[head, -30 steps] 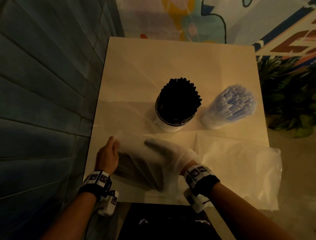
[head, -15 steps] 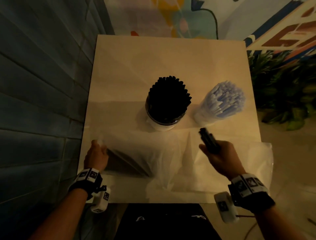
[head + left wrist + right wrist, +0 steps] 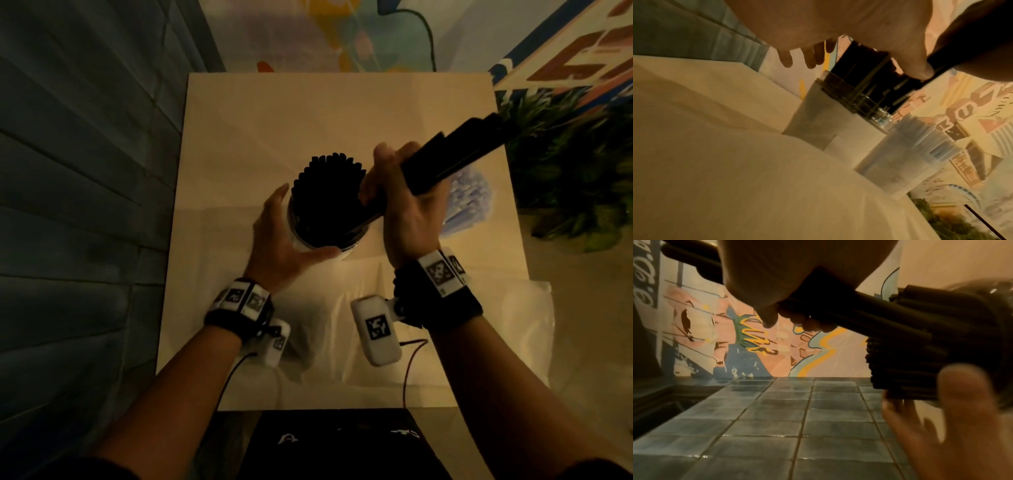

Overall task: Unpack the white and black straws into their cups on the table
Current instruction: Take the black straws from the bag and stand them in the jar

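Honestly risky: right hand (image 3: 407, 209) clutching black straw bundle (image 3: 455, 154) tilted over packed cup (image 3: 322, 222), left hand (image 3: 284, 240) loosely cupping it. Jam could spill straws.

Right hand (image 3: 409, 209): a second ago it was inside the clear plastic bag (image 3: 455, 329); then it came out gripping a bundle of black straws (image 3: 455, 154). Now it is raised over the table, the bundle slanting down with its lower end touching the straws already in the black-straw cup (image 3: 325, 219).
Left hand (image 3: 284, 240): it has let go of the bag's left edge and moved up to the cup, thumb and fingers cupped around its near-left side.
Plastic bag: no longer held; it lies slack on the near part of the table (image 3: 342, 113).
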Demonstrator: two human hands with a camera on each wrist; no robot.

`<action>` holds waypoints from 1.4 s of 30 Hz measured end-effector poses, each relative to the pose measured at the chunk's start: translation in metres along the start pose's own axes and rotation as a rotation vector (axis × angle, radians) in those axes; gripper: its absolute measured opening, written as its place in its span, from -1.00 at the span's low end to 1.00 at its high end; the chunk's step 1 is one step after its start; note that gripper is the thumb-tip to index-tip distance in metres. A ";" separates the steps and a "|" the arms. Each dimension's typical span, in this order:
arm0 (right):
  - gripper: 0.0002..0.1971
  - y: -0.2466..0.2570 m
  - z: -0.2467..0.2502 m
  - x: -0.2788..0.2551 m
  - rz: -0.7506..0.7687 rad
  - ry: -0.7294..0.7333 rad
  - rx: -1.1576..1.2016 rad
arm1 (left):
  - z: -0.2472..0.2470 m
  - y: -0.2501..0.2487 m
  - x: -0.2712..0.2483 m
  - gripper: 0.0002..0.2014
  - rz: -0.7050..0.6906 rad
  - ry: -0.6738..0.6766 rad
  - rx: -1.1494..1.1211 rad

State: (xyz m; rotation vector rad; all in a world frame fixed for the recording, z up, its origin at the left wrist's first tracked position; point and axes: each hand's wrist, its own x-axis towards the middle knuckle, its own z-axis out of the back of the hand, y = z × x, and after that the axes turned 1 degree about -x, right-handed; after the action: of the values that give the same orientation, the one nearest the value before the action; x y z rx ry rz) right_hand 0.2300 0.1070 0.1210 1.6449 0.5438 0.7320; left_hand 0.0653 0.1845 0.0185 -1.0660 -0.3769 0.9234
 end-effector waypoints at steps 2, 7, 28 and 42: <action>-0.74 -0.003 -0.006 0.003 -0.014 -0.037 0.006 | -0.013 -0.010 0.012 0.27 -0.042 -0.002 -0.030; -0.59 -0.054 -0.003 -0.005 -0.023 0.116 -0.531 | -0.021 -0.015 0.029 0.24 -0.004 -0.054 0.025; 0.27 -0.118 0.035 0.009 -0.052 0.504 -0.660 | 0.001 -0.012 0.043 0.07 -0.092 0.043 -0.038; -0.53 -0.075 0.089 -0.091 -0.255 0.297 -0.613 | 0.052 0.081 -0.053 -0.08 0.200 -0.029 0.004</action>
State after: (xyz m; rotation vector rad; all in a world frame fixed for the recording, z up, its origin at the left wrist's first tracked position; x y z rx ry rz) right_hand 0.2342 -0.0031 0.0224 0.8877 0.6463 0.8525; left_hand -0.0376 0.1862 -0.0201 -1.1014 -0.2963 1.1176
